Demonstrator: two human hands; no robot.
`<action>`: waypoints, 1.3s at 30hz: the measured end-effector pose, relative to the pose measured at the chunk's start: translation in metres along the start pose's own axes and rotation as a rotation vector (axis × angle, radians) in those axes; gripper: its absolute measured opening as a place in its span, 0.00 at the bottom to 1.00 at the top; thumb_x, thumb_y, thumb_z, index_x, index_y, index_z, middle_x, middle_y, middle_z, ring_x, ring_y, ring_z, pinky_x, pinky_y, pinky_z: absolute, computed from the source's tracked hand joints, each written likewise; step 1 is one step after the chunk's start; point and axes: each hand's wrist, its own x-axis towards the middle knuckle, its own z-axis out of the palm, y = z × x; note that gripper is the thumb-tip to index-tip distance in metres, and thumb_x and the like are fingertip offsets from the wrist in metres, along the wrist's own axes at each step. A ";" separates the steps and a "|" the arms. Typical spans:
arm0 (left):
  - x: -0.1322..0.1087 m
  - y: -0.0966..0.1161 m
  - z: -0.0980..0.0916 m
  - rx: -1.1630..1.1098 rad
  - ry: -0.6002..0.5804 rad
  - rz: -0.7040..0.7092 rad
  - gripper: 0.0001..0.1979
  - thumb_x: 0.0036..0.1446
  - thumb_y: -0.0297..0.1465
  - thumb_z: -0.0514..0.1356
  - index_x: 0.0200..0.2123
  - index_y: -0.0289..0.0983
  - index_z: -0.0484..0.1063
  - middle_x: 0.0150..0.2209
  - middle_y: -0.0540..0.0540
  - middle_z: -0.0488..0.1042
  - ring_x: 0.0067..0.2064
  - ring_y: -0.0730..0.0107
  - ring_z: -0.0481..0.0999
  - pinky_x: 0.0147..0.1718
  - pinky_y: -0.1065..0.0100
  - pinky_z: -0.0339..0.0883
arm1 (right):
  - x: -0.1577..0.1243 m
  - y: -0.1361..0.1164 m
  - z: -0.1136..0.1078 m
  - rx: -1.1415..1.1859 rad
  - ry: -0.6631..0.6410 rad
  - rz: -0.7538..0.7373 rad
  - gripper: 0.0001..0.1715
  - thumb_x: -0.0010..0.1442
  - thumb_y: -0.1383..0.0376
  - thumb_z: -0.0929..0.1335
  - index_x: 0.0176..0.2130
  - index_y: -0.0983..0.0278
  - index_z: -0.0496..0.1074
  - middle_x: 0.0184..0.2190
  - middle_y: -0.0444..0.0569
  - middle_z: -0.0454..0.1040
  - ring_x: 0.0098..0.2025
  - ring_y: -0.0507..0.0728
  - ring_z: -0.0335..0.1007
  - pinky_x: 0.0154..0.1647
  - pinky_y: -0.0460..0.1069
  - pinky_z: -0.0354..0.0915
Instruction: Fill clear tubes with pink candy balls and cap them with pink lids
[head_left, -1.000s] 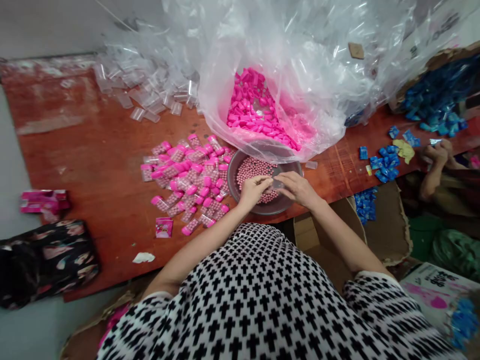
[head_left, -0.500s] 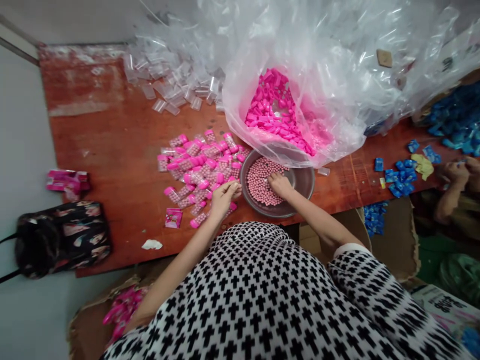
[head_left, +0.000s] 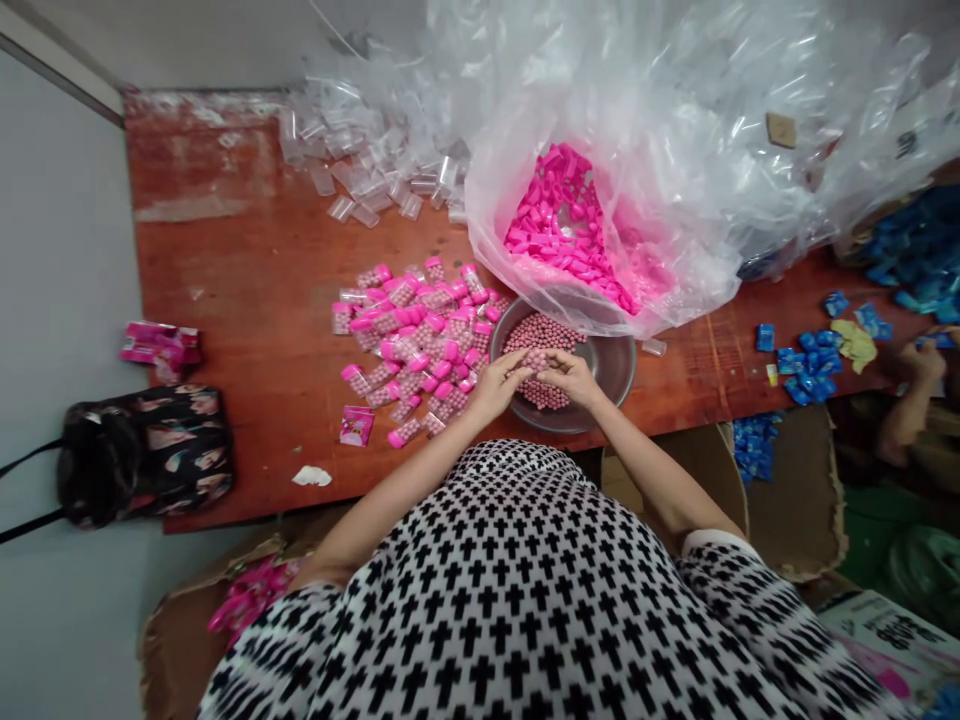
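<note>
My two hands meet over a grey bowl (head_left: 621,385) that holds many small pink beads (head_left: 551,392). Between the fingertips is what looks like a small clear bottle (head_left: 534,362) with pink beads in it, mostly covered by the fingers. My right hand (head_left: 571,378) is closed on it from the right. From the left, my left hand (head_left: 496,388) comes up to it with fingers pinched; what they hold is hidden. Just left of the bowl lies a heap of bead-filled bottles with pink caps (head_left: 420,340).
An open plastic bag (head_left: 487,215) of pink caps (head_left: 559,220) overhangs the bowl. Clear empty bottles (head_left: 390,180) are piled behind. A black floral bag (head_left: 180,450) lies left. Blue packets (head_left: 814,365) and another person's hand (head_left: 922,360) are at right.
My right hand has come up out of the beads. My left hand has moved right from beside the bowl to meet it over the beads. The view has shifted slightly.
</note>
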 end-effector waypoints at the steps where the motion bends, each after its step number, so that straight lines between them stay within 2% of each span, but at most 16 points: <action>1: 0.002 0.004 0.004 -0.024 -0.014 0.002 0.17 0.54 0.35 0.58 0.47 0.39 0.73 0.49 0.45 0.75 0.50 0.61 0.73 0.53 0.59 0.64 | -0.004 -0.007 0.001 0.009 0.000 -0.006 0.24 0.44 0.58 0.74 0.42 0.60 0.71 0.38 0.44 0.75 0.41 0.54 0.72 0.48 0.53 0.68; 3: 0.006 0.012 0.010 -0.095 -0.021 -0.013 0.16 0.54 0.35 0.59 0.45 0.38 0.75 0.44 0.46 0.77 0.46 0.61 0.75 0.49 0.60 0.67 | -0.010 -0.020 0.001 -0.039 0.013 -0.041 0.21 0.46 0.57 0.73 0.41 0.60 0.71 0.36 0.44 0.75 0.39 0.54 0.73 0.45 0.53 0.70; 6: 0.011 0.018 0.012 -0.284 -0.056 -0.078 0.17 0.50 0.36 0.62 0.43 0.36 0.75 0.41 0.45 0.78 0.43 0.61 0.76 0.46 0.61 0.69 | -0.015 -0.044 -0.007 -0.282 0.022 -0.156 0.24 0.50 0.58 0.72 0.47 0.59 0.69 0.41 0.46 0.74 0.40 0.54 0.72 0.46 0.52 0.69; 9: 0.014 0.016 0.010 -0.481 -0.166 -0.201 0.21 0.45 0.39 0.65 0.43 0.35 0.76 0.40 0.44 0.79 0.39 0.60 0.77 0.42 0.59 0.71 | -0.016 -0.067 -0.017 -0.589 -0.072 -0.306 0.21 0.54 0.58 0.70 0.47 0.59 0.69 0.44 0.49 0.73 0.44 0.56 0.70 0.47 0.52 0.66; 13: 0.016 0.010 0.007 -0.518 -0.193 -0.282 0.24 0.41 0.40 0.67 0.43 0.34 0.76 0.35 0.44 0.79 0.33 0.64 0.77 0.37 0.61 0.72 | -0.013 -0.080 -0.022 -0.798 -0.163 -0.437 0.13 0.58 0.58 0.66 0.41 0.62 0.71 0.35 0.50 0.75 0.37 0.54 0.71 0.41 0.49 0.66; 16: 0.017 0.006 0.004 -0.413 -0.197 -0.221 0.23 0.42 0.40 0.66 0.41 0.34 0.76 0.34 0.45 0.79 0.32 0.66 0.77 0.34 0.64 0.72 | -0.012 -0.079 -0.020 -0.856 -0.233 -0.424 0.11 0.59 0.59 0.66 0.39 0.63 0.71 0.32 0.49 0.75 0.32 0.53 0.70 0.35 0.46 0.64; 19: 0.016 0.005 -0.001 -0.270 -0.209 -0.130 0.20 0.46 0.40 0.64 0.41 0.35 0.77 0.35 0.46 0.79 0.34 0.65 0.77 0.36 0.65 0.72 | -0.011 -0.080 -0.022 -0.870 -0.300 -0.325 0.10 0.59 0.61 0.66 0.38 0.65 0.71 0.28 0.46 0.74 0.28 0.50 0.68 0.30 0.44 0.62; 23: 0.015 0.001 -0.007 -0.232 -0.093 -0.143 0.18 0.47 0.40 0.63 0.40 0.35 0.76 0.38 0.44 0.79 0.39 0.62 0.77 0.39 0.62 0.72 | 0.006 -0.091 -0.036 -0.951 -0.333 -0.199 0.10 0.57 0.61 0.67 0.35 0.66 0.72 0.25 0.45 0.73 0.25 0.49 0.66 0.29 0.43 0.60; 26: 0.015 -0.002 -0.008 -0.397 -0.020 -0.225 0.21 0.46 0.42 0.64 0.41 0.35 0.75 0.38 0.43 0.78 0.38 0.61 0.78 0.39 0.60 0.73 | 0.043 -0.105 -0.053 -0.974 -0.248 -0.192 0.13 0.55 0.58 0.69 0.37 0.64 0.74 0.28 0.46 0.75 0.28 0.51 0.69 0.31 0.45 0.61; 31: 0.020 0.005 -0.010 -0.626 0.022 -0.349 0.23 0.42 0.43 0.67 0.38 0.34 0.73 0.35 0.44 0.78 0.36 0.63 0.78 0.39 0.59 0.74 | 0.150 -0.124 -0.080 -1.032 0.332 -0.216 0.13 0.60 0.62 0.63 0.35 0.65 0.74 0.31 0.49 0.76 0.34 0.55 0.71 0.38 0.48 0.62; 35: 0.029 0.013 -0.014 -0.690 0.040 -0.392 0.22 0.41 0.41 0.68 0.38 0.35 0.73 0.36 0.44 0.78 0.38 0.63 0.78 0.40 0.60 0.74 | 0.231 -0.125 -0.086 -1.159 0.458 -0.128 0.15 0.60 0.63 0.61 0.41 0.67 0.73 0.37 0.55 0.75 0.41 0.60 0.70 0.44 0.53 0.62; 39: 0.039 0.017 -0.020 -0.721 0.104 -0.428 0.22 0.40 0.40 0.69 0.39 0.35 0.73 0.37 0.44 0.78 0.38 0.64 0.78 0.40 0.60 0.74 | 0.277 -0.116 -0.083 -1.247 0.517 -0.071 0.19 0.59 0.62 0.64 0.47 0.69 0.69 0.41 0.59 0.73 0.44 0.63 0.68 0.46 0.57 0.62</action>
